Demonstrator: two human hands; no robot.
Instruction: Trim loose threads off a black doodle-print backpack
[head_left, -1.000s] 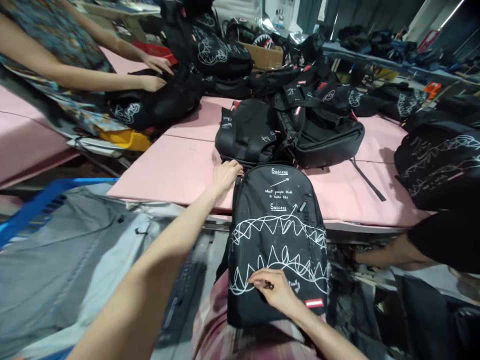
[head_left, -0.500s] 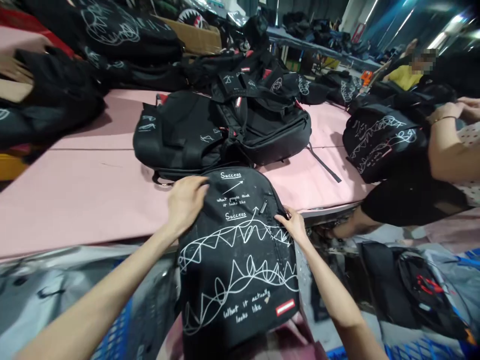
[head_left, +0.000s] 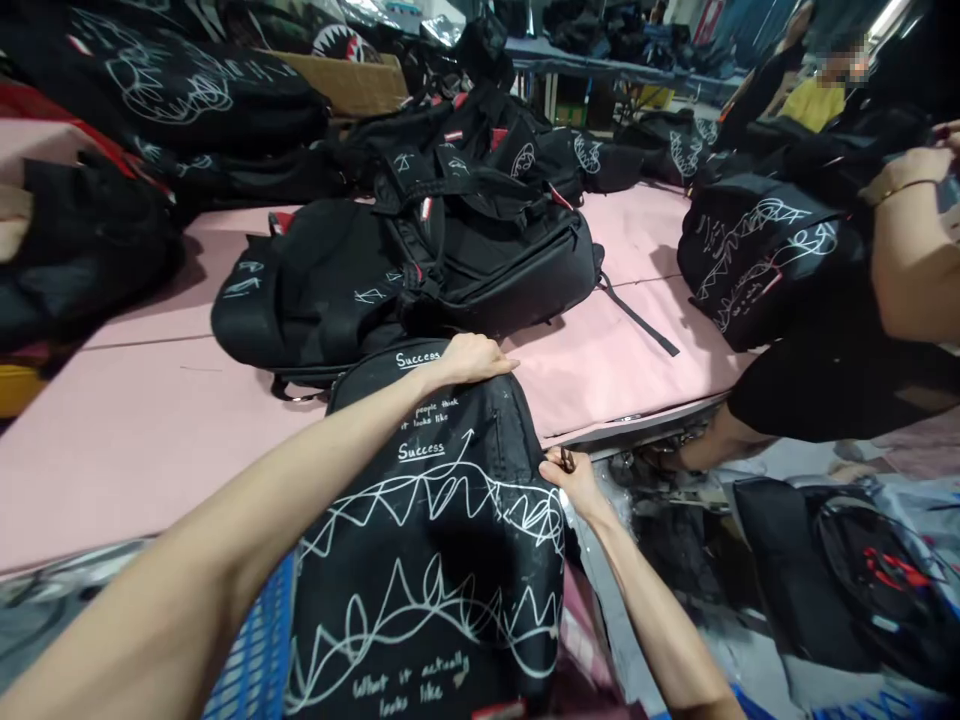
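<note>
A black backpack [head_left: 420, 545] with white scribbled lines and "Success" lettering stands upright in front of me, leaning by the table edge. My left hand [head_left: 474, 358] lies across its top right curve, fingers closed over the edge. Part of the upper lettering is hidden by that arm. Lower down on the right side edge, my right hand [head_left: 576, 482] pinches the backpack's side. A small dark piece sticks up at its fingers, too small to name. A red label shows at the bag's bottom, cut off by the frame.
More black backpacks [head_left: 480, 250] lie on the pink table [head_left: 150, 430] just behind. At right, another person's arm [head_left: 911, 250] works by a printed backpack [head_left: 765, 250]. A blue crate [head_left: 251, 640] stands below left. Wrapped bags [head_left: 787, 570] lie at lower right.
My left hand has moved right, from the backpack's upper left edge to its top right curve. My right hand remains at the right side edge. The view has shifted slightly.
</note>
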